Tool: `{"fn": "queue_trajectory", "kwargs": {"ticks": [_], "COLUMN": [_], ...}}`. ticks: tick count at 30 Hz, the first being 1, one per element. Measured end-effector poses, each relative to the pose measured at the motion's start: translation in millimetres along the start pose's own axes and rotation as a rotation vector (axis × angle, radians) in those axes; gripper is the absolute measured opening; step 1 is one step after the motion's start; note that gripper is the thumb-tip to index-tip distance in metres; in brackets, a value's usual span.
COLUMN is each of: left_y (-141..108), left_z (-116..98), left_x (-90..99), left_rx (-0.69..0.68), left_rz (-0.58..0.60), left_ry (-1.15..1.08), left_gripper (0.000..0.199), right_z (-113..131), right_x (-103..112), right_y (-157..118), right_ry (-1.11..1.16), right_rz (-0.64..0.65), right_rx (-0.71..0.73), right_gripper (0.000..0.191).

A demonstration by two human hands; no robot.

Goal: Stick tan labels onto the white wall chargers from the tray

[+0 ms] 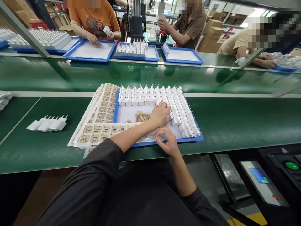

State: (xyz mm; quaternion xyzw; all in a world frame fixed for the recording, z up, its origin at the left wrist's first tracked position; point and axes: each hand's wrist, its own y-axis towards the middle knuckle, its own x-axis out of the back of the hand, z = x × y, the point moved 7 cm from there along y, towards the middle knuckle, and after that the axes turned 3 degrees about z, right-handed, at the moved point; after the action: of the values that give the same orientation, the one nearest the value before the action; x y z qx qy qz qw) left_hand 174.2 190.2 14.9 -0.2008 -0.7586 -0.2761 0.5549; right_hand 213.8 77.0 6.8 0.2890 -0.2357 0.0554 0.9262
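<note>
- Two-handed, working over a near blue tray [127,110], treating it as the dial, with twelve o'clock pointing away from the body.
- Reaching the left hand [161,115] right of centre toward three o'clock, curling its fingers just beside the white plugs [181,116]; cannot tell whether gripping one.
- Bending the right hand [167,140] at five o'clock, nearer the body, bringing thumb and fingertips narrowly together; cannot tell whether pinching anything.
- Facing those plugs in rows inside the tray, running from eleven round to four o'clock.
- Crossing near crumpled brown pieces [142,117] with the left forearm, finding them left of centre toward nine.
- Seeing label sheets [107,103] flanking the tray at nine, overlapping its edge at seven.
- Spotting loose plugs [48,124] lying well apart at nine on the green bench [225,122].
- Facing co-workers [95,18] behind farther trays [94,50], from eleven to two.
</note>
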Motion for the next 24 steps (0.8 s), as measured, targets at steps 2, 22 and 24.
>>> {"fn": "queue_trajectory", "kwargs": {"ticks": [2, 22, 24], "left_y": [-1, -8, -25], "left_z": [1, 28, 44], "left_x": [-1.7, 10.4, 27.1], "left_rx": [0.005, -0.006, 0.098], "left_rz": [0.015, 0.075, -0.020], "left_ry": [-0.070, -0.481, -0.698], "left_gripper": [0.032, 0.041, 0.035], "right_z": [1, -6, -9], "right_x": [1, 4, 5], "right_y": [-1, -2, -3], "right_ry": [-0.004, 0.064, 0.089], "right_rz": [-0.018, -0.036, -0.056], "right_rx": [0.015, -0.008, -0.018], "right_gripper": [0.006, 0.005, 0.004]}}
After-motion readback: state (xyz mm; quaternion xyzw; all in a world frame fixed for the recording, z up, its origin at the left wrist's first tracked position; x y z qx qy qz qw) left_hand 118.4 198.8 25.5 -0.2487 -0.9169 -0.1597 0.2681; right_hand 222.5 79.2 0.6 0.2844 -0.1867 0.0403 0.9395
